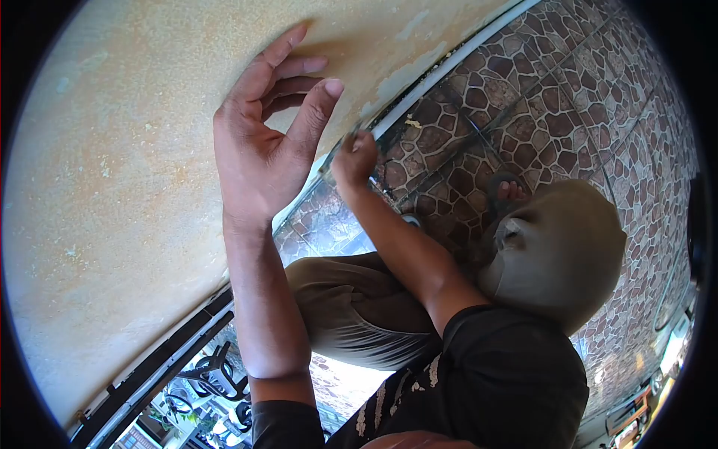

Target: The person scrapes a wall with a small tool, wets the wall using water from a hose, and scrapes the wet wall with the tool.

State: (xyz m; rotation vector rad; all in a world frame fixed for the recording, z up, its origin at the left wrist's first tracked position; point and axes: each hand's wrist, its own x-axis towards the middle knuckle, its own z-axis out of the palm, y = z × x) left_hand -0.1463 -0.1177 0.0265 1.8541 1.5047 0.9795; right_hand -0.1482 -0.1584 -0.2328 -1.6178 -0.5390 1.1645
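My left hand (271, 138) is raised close to the stained cream wall (134, 172). Its fingers are curved but apart, with the thumb separate and nothing held. Lower and farther off, my right hand (354, 159) is closed at the foot of the wall, beside the pale strip (456, 61) along the floor's edge. It is slightly blurred, and what its fingers hold, if anything, cannot be made out.
Brown stone-patterned tiles (568, 112) cover the floor. My bent knees (561, 254) and a sandalled foot (508, 191) are beneath my arms. A dark rail (161, 359) runs at lower left, with a black chair-like object (217, 374) beyond it.
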